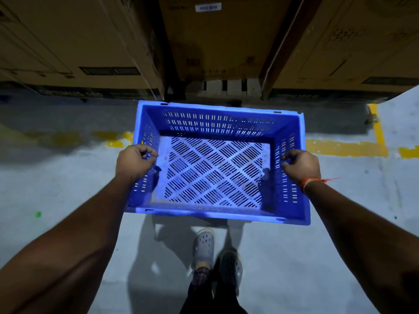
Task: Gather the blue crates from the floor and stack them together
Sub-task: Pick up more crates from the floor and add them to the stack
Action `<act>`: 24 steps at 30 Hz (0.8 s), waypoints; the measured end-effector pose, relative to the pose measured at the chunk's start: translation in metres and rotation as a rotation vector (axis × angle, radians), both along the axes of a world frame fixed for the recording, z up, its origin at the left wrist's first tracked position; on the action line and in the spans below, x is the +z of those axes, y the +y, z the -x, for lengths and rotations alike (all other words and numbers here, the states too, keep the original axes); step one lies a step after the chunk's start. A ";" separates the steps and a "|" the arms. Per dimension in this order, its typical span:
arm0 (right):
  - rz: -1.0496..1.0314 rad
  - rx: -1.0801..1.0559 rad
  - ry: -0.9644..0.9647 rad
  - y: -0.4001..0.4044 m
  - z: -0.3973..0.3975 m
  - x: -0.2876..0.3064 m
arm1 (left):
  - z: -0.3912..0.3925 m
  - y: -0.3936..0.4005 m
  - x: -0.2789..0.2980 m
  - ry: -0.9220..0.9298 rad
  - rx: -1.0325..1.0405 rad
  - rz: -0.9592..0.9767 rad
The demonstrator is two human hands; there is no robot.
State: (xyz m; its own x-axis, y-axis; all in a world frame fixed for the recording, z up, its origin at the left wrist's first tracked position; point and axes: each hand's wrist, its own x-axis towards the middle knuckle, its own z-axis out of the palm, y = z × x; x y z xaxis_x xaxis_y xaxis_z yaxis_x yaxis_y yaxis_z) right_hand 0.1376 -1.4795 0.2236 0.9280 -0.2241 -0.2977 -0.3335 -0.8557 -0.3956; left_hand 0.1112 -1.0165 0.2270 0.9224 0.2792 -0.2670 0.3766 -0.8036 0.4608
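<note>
- Both grips clasp the blue crate point(217, 162): left hand point(133, 160) curled over its left rim, right hand point(300, 165) over its right rim.
- Crate appears held level above the floor point(68, 189), in front of the cardboard boxes point(222, 41).
- Risk: fingertip holds may slip, tipping the crate onto the feet point(215, 257).

Large brown cardboard boxes point(68, 41) are standing in a row along the far side, sitting in dim shadow. Worn yellow floor markings point(347, 148) are running across the pale grey concrete floor point(56, 189), which is catching cool light.
</note>
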 end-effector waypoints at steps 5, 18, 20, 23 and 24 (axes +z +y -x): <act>0.017 0.008 -0.018 0.001 0.000 -0.001 | -0.001 -0.001 -0.001 -0.028 0.027 0.023; 0.129 0.081 -0.111 -0.003 -0.008 -0.011 | -0.005 -0.002 -0.018 -0.114 0.052 -0.103; 0.155 0.085 -0.134 -0.007 -0.010 -0.016 | -0.008 -0.005 -0.022 -0.121 0.072 -0.202; 0.192 0.136 -0.157 -0.009 -0.015 -0.017 | -0.013 -0.006 -0.026 -0.135 0.069 -0.276; 0.194 0.156 -0.157 -0.010 -0.018 -0.017 | -0.014 -0.005 -0.027 -0.137 0.056 -0.277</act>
State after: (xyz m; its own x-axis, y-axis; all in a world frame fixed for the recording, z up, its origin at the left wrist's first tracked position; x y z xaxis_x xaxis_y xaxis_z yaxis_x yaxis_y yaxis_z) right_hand 0.1553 -1.4897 0.2071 0.9871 -0.1134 -0.1131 -0.1392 -0.9565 -0.2562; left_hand 0.1257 -1.0210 0.2000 0.9256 0.3754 -0.0483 0.3736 -0.8855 0.2762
